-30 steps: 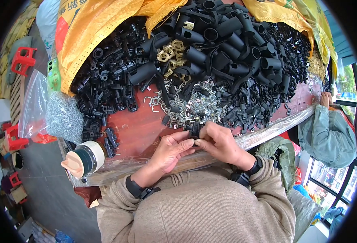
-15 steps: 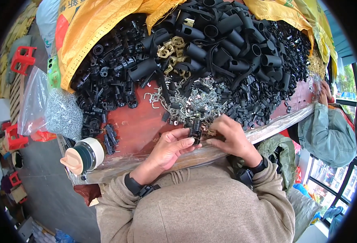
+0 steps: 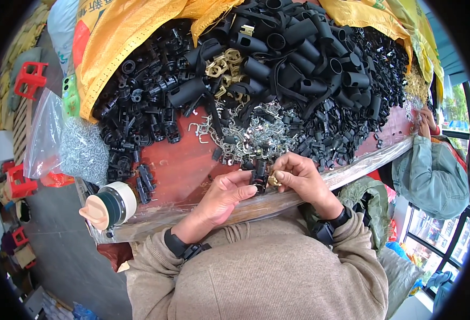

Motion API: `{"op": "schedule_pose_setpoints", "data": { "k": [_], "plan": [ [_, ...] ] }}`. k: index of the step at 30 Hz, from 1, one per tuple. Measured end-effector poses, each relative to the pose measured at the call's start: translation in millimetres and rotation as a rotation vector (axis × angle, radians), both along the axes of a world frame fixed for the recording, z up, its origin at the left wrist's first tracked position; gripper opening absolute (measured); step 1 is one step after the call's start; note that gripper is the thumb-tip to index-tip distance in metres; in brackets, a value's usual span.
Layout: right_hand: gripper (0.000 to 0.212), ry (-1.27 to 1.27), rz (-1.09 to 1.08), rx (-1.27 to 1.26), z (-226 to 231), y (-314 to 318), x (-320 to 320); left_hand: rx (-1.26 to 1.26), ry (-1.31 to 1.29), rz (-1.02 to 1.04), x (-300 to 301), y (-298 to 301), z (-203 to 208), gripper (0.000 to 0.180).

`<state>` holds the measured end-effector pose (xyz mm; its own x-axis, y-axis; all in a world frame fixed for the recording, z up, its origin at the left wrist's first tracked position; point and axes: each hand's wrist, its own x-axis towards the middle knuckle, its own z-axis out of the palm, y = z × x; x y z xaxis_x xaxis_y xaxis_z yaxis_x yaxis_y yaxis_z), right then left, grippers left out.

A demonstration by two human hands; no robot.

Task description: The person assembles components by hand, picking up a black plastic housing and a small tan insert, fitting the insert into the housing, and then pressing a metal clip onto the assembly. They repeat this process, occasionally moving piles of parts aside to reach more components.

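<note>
At the table's front edge my left hand (image 3: 225, 196) is closed around a small black plastic part (image 3: 259, 177), with the thumb along its lower end. My right hand (image 3: 300, 178) pinches a small gold-coloured metal piece (image 3: 274, 181) right beside that part; whether the two touch I cannot tell. Just beyond my fingers lies a heap of bent silver metal hooks (image 3: 264, 130). Small black pieces (image 3: 331, 136) are heaped to its right. Farther back are black tubes (image 3: 299, 61) with cut-outs and a cluster of gold-coloured metal rings (image 3: 225, 66).
Black plastic fittings (image 3: 144, 96) pile up at the left, by a clear bag of small silver parts (image 3: 83, 146). A lidded cup (image 3: 112, 205) stands at the front left corner. Yellow sacks (image 3: 133, 32) border the back. A co-worker's sleeve (image 3: 429, 170) is at the right.
My right hand has turned, bringing the gold-coloured piece into clear sight between thumb and fingers, next to the black part. My left hand has barely moved.
</note>
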<state>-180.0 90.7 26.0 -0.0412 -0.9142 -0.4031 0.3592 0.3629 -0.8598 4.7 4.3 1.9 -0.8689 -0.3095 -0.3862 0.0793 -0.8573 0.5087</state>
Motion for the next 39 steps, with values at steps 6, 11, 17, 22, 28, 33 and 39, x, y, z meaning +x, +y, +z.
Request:
{"op": "schedule_pose_setpoints", "data": {
  "k": [6, 11, 17, 22, 28, 33, 39],
  "plan": [
    [0.014, -0.051, 0.023, -0.012, -7, -5, 9, 0.021, 0.058, -0.007, -3, -2, 5, 0.032],
    [0.016, -0.044, 0.053, 0.029, -2, -3, 9, 0.057, 0.07, 0.057, 0, -3, 5, 0.031],
    [0.019, -0.054, 0.113, 0.06, -1, 1, 7, -0.003, 0.047, 0.051, 1, 0, 4, 0.03],
    [0.015, 0.061, 0.171, -0.049, -4, 1, 10, -0.021, 0.049, 0.04, 2, 2, -1, 0.032],
    [0.012, 0.053, 0.009, -0.063, -3, 3, 5, 0.053, -0.025, 0.089, 0, 0, 1, 0.032],
    [0.013, 0.193, 0.058, -0.155, -5, 2, -6, 0.017, -0.098, 0.044, -1, -1, 4, 0.031],
    [0.016, 0.109, -0.058, -0.086, 1, -1, -1, 0.002, -0.128, 0.014, -1, 0, 3, 0.029]
  ]
}}
